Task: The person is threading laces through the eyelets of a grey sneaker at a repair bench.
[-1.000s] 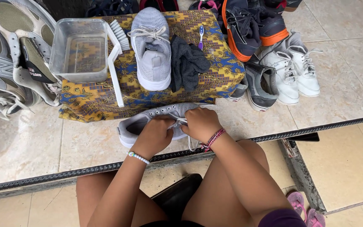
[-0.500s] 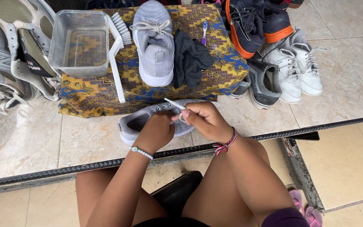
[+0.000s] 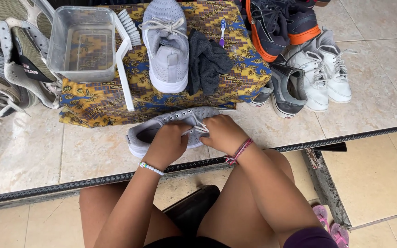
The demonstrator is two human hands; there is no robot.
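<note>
Centre of frame: grey mesh sneaker (image 3: 161, 131) lies on its side on beige marbled floor tiles (image 3: 28, 151), just in front of the patterned cloth. Left hand (image 3: 167, 144) curled closed over the shoe's middle, fingers gripping the upper; right hand (image 3: 224, 133) closed too, pinching the white lace (image 3: 200, 129) at the eyelets, both hands touching the shoe. Beaded bracelet on left wrist, woven red band on right. Upper centre: low block draped in yellow-blue patterned cloth (image 3: 93, 101), holding a clear plastic tub (image 3: 82, 41) with water, a white scrub brush (image 3: 126, 50) leaning on the tub's right side, the matching grey sneaker (image 3: 166, 50) upright, a dark grey rag (image 3: 207, 62) beside it, and a small purple toothbrush (image 3: 222, 32). Upper left: pile of grey running shoes (image 3: 5, 59). Upper right: dark shoes with orange soles (image 3: 272, 27), white sneakers (image 3: 327, 76), a grey slip-on (image 3: 288, 89). A dark metal track (image 3: 70, 186) crosses the floor below the shoe; yellower tiles lower right. Person's bare knees bottom centre, pink sandal (image 3: 329, 225) at lower right.
</note>
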